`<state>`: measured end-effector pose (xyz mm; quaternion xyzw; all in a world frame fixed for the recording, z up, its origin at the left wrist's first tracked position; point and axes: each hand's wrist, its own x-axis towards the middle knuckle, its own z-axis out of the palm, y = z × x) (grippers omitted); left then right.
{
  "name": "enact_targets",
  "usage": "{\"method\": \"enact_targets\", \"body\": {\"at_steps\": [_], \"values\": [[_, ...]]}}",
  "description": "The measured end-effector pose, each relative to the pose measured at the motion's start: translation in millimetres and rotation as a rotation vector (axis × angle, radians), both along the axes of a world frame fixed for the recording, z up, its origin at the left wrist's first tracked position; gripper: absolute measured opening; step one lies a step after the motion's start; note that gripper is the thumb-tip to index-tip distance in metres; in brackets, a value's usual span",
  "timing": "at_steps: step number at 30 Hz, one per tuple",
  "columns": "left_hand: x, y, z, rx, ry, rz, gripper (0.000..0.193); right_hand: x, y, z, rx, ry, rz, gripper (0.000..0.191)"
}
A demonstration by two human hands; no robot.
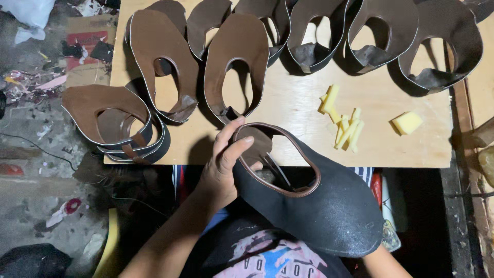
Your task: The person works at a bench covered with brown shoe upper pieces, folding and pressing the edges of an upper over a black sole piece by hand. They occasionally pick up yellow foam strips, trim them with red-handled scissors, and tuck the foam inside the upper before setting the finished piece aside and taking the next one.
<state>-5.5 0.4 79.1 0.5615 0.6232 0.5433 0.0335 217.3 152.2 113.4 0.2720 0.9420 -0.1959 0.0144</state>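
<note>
Under left hand (218, 167), matte black shoe upper (319, 206)

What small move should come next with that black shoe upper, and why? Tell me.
Probably fold the brown heel flap inward. The left hand pinches the rim of the black shoe upper there, and the flap stands up unseated. The right hand is hidden beneath the upper.
</note>
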Motion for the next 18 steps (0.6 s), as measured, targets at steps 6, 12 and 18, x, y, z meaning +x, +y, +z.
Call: {"method": "enact_targets", "body": {"at_steps": [6, 12, 18], "values": [[0.5, 1.2, -0.8, 0.037, -0.054, -0.007, 0.085, -9.7, -8.0, 12.0, 0.030, -0.063, 0.015, 0.049], [-2.6, -5.2, -0.8, -0.027, -0.186, -0.080, 0.083, -1.0, -8.8, -1.4, 0.037, -0.090, -0.010, 0.049], [-4.2, -7.8, 3.6, -0.031, -0.052, -0.031, 0.085, -6.7, -4.7, -6.6, 0.057, 0.234, 0.107, 0.052]]}}
